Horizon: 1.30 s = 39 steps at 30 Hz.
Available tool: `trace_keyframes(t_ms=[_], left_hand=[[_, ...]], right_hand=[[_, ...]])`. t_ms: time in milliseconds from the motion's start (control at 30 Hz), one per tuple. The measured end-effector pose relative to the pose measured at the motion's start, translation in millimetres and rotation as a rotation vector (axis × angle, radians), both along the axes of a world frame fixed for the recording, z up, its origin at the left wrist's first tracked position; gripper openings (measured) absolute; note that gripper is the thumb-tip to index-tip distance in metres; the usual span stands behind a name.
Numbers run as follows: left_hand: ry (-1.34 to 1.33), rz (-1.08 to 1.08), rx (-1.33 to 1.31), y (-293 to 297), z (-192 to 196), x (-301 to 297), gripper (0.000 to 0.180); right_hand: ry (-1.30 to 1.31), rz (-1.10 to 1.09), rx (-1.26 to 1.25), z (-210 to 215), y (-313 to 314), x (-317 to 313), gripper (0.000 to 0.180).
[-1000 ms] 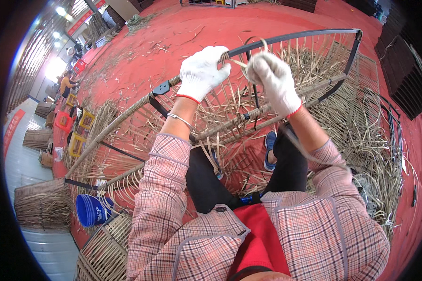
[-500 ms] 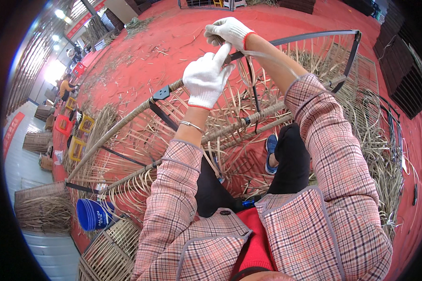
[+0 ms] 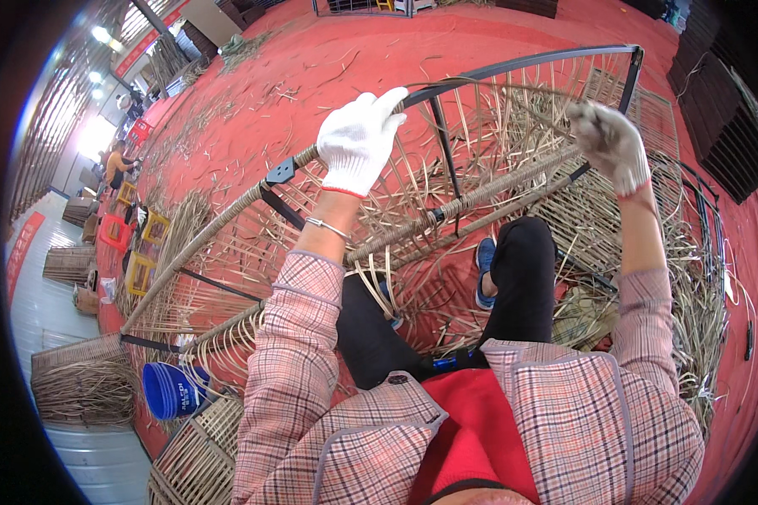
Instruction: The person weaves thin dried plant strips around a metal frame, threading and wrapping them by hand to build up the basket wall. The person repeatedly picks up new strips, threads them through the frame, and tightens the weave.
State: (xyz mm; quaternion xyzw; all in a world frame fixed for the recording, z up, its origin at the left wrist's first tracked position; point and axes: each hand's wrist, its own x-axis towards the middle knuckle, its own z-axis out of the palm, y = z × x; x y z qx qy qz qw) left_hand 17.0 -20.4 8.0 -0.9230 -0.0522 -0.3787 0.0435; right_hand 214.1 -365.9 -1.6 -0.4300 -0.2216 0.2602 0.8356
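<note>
Right hand (image 3: 608, 145) has swung out right, pulling a cane strand (image 3: 514, 99) taut; left hand (image 3: 358, 139) grips the frame rail (image 3: 480, 74). Next: wrap strand tight around rail.

We list both hands, left hand (image 3: 358, 143) and right hand (image 3: 611, 145), in white knitted cloth gloves, matt, the right one soiled grey. The frame (image 3: 514, 66) is dark metal tube, smooth and dull, its lower rail (image 3: 227, 220) wound in dry, fibrous rattan strips (image 3: 497, 126). We also note a red matt floor (image 3: 328, 59), a glossy blue plastic bucket (image 3: 173, 391) and checked woven cloth sleeves (image 3: 299, 337).
</note>
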Motion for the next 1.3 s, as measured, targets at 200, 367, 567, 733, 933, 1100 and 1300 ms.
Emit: trace_keyframes(t_ms=[200,367,567,733,933,1100,1300], left_hand=[[0.026,-0.05,0.111,3,5,-4,0.037],[-0.006,-0.011,0.185,5,1,1,0.032],[-0.092,0.004,0.262,10,-4,9,0.023],[-0.124,-0.072,0.269,14,-5,8,0.024],[-0.111,0.008,0.326,15,-8,10,0.031],[-0.138,-0.01,0.336,18,-11,11,0.034],[-0.174,-0.052,0.323,17,-10,13,0.029]], right_hand=[[0.043,0.122,-0.087,-50,-46,-11,0.024],[-0.228,0.218,-0.653,-40,-73,-11,0.022],[-0.378,0.11,-0.593,-44,-49,-56,0.021],[-0.414,-0.017,-0.544,-49,4,-66,0.017],[-0.338,-0.25,-0.449,-54,28,-81,0.033],[-1.091,-1.101,-0.525,-41,43,-106,0.04],[-1.169,-0.602,-0.336,-40,112,-152,0.031]])
